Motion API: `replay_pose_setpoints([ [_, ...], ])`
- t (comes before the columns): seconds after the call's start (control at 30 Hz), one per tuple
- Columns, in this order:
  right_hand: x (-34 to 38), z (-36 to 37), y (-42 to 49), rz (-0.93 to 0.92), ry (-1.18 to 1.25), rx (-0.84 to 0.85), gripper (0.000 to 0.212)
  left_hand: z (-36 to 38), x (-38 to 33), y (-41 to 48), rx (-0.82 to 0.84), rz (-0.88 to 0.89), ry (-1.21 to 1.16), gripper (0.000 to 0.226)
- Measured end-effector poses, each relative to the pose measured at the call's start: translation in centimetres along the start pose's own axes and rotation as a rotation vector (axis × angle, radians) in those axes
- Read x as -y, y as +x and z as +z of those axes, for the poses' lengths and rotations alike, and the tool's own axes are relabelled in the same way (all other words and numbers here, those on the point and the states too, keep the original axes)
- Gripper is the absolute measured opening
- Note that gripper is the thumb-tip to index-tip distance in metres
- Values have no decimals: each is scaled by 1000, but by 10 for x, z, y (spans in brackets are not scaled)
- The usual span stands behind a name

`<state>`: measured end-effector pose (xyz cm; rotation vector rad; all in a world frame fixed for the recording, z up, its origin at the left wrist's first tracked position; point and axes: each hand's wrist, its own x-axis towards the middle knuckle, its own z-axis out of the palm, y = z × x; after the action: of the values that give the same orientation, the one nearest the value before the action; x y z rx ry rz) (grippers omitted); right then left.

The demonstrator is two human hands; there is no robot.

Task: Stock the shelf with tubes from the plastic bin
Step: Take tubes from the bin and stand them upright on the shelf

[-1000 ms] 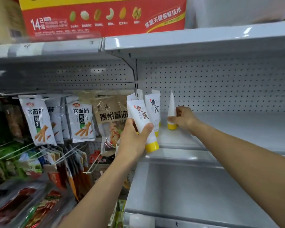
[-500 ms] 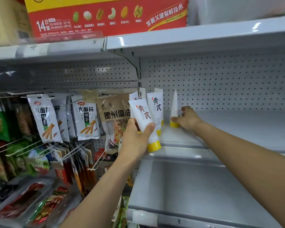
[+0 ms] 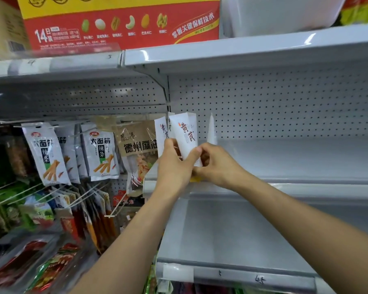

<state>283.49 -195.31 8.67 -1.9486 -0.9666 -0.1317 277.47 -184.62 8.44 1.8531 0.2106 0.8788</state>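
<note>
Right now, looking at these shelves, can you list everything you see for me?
Middle shelf: one, pale grey, centre right.
Tubes: at least four, white with red lettering, upright at that shelf's left end.
Box: one, red and yellow, top shelf, left.
Container: one, white, top shelf, right.
Snack packets: many, white, green and red, on hooks at left.
Left hand: one, grips the front tube.
Right hand: one, fingers curled by the tubes' bases; grip unclear.

Grey pegboard wall point(image 3: 285, 107), hanging snack packets point(image 3: 102, 153)
</note>
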Motion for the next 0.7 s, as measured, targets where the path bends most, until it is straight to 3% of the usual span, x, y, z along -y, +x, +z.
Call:
replay_pose_setpoints([
  [0.1,-9,-9,7,47,70,-37,26,-6,5,1,61,16,18,32],
  [0.2,-26,-21,20,140,115,-109,37,-16,16,4,82,70,212,29],
  [0.4,-48,-25,37,216,78,-107,30,-23,34,2,58,189,588,23],
  [0.7,-64,-22,44,283,28,-32,43,-19,40,1,100,179,631,22],
])
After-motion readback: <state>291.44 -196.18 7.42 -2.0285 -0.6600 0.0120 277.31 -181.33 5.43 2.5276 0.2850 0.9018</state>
